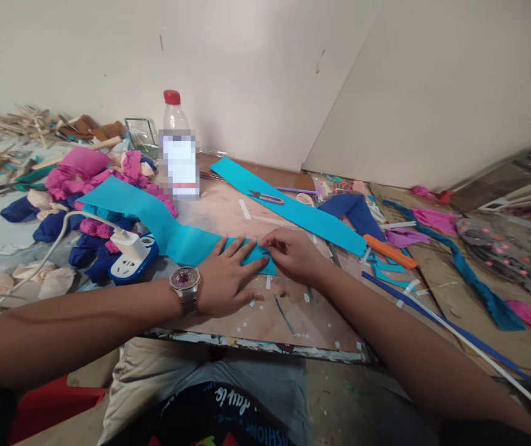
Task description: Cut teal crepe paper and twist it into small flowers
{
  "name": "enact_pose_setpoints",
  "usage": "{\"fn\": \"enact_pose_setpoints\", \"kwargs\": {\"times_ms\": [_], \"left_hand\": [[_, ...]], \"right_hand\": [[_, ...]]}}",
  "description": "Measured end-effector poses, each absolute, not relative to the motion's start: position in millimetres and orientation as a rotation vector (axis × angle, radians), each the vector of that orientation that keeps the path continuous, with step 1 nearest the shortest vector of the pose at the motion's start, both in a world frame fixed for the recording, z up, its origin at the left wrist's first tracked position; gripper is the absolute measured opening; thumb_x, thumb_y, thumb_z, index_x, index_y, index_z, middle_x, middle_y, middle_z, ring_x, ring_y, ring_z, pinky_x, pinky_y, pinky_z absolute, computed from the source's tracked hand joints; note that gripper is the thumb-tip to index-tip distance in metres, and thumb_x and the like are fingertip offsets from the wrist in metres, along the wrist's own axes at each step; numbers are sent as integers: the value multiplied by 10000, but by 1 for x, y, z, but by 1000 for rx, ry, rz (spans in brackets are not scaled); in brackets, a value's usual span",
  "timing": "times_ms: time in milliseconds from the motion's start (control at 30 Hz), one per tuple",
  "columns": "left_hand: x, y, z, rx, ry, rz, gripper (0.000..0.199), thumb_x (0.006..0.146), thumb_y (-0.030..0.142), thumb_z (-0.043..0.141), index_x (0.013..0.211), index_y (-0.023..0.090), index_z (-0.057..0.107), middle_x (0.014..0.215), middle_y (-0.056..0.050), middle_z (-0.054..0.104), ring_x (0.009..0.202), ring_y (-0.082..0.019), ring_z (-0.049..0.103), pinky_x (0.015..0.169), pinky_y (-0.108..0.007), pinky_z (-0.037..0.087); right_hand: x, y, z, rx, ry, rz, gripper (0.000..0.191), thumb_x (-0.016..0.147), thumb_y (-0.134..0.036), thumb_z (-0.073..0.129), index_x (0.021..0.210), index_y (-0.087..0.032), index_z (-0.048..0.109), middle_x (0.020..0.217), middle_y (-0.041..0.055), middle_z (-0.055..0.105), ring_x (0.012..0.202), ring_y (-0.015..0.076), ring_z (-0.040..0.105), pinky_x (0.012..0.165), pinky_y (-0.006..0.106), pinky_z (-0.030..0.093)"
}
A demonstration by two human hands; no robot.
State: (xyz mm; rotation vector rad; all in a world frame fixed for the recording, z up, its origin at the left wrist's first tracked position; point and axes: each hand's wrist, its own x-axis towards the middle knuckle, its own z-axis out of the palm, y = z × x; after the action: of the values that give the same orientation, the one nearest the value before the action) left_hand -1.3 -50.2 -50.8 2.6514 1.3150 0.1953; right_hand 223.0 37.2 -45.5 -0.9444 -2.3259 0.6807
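A turquoise fabric strip [191, 243] runs across the board in front of me, its far left end lying over the heap of fabric pieces. My left hand [228, 275] is flat on the strip near its right end, fingers spread. At that right end, my right hand [291, 251] has its thumb and index finger pinched together at the edge of the strip. Whatever is between those fingertips is too small to make out. Behind the hands lies a second turquoise strip [312, 220], with pink-handled thread snips [268, 197] resting on it.
A power strip [130, 260] with a charger and cable sits left. A bottle [172, 114] stands behind a lit phone [181, 164]. Pink and navy fabric bundles [80, 170] lie on the left. An orange-handled cutter [390, 251] and a white stick [474, 347] lie right.
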Motion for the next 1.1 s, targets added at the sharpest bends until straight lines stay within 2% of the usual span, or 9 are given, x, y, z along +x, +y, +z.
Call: {"fn": "enact_pose_setpoints", "kwargs": {"times_ms": [67,200,300,400,567,633,800,1000,1100], "left_hand": [[-1,-50,-52,2649,1314,193,759,1002,744,353,1634,323,364,1757,-144,205,1614,-433,180,1249,-685,171],[-1,-50,-51,2650,1311,188,755,1002,740,358,1630,320,370,1749,-149,231,1615,-430,183,1252,-686,168],[-1,-50,-50,2644,1314,177,755,1006,734,354,1637,318,361,1753,-154,212,1615,-436,179,1250,-696,166],[-1,-50,-49,2634,1321,165,748,1009,729,356,1638,324,362,1759,-157,185,1614,-444,176,1247,-704,173],[-1,-50,-49,2625,1314,173,749,1002,749,349,1637,351,361,1760,-161,173,1616,-453,159,1239,-718,182],[-1,-50,-49,2622,1312,173,744,1005,744,350,1638,352,358,1759,-165,172,1617,-455,151,1238,-724,174],[-1,-50,-49,2613,1307,165,761,1004,743,354,1647,338,344,1758,-171,168,1618,-462,134,1240,-731,156],[0,-50,-48,2591,1319,160,773,998,748,370,1658,350,315,1760,-163,160,1622,-452,124,1253,-720,136],[0,-49,-48,2584,1325,149,761,998,733,397,1658,362,311,1761,-164,153,1623,-454,119,1251,-720,137]], "right_hand": [[223,39,-46,-903,-2335,692,133,880,-173,650,945,-215,758,907,44,754,748,173,657,692,303,514],[223,42,-45,-861,-2377,636,79,871,-176,690,872,-219,757,947,66,748,937,224,684,850,366,538],[222,41,-43,-901,-2377,624,123,868,-144,656,875,-212,758,938,64,723,910,210,668,786,332,521],[223,39,-42,-943,-2355,639,208,814,-69,599,901,-199,736,925,46,706,800,170,632,687,287,479],[223,38,-41,-1093,-2283,690,121,767,-91,606,801,-205,632,706,-20,614,631,141,534,576,269,391],[223,38,-40,-1074,-2287,699,119,773,-90,600,768,-203,637,723,-9,638,647,146,554,593,277,405],[221,38,-38,-916,-2330,668,188,839,-91,596,745,-199,718,870,47,744,829,193,670,735,314,496],[222,37,-36,-856,-2342,628,174,900,-140,618,810,-203,752,905,55,767,867,200,689,801,328,521],[223,38,-36,-830,-2341,649,182,871,-94,615,766,-199,721,915,51,754,865,193,688,787,322,515]]}}
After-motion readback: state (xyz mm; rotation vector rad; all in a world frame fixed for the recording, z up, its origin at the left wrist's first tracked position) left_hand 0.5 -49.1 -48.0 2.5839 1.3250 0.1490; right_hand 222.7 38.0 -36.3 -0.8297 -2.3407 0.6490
